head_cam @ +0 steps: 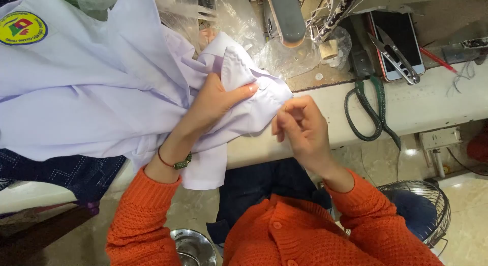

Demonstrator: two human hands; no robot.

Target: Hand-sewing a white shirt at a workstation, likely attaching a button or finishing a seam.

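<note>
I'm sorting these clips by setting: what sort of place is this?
Most likely a sewing or tailoring workstation. A sewing machine stands on the table, green-handled scissors and thread snips lie beside it, and the left hand and right hand work on a pale shirt.

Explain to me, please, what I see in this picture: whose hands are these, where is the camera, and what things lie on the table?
The camera sits on the person's head and looks down, so you see their own arms in orange sleeves. The left hand grips a white shirt, thumb on the fabric near a button. The right hand pinches the shirt's edge with its fingertips. Behind stands a sewing machine on a pale worktable. On the table lie green-handled scissors, a phone with small thread snips on it, and clear plastic wrap. A fan stands on the floor.
</note>
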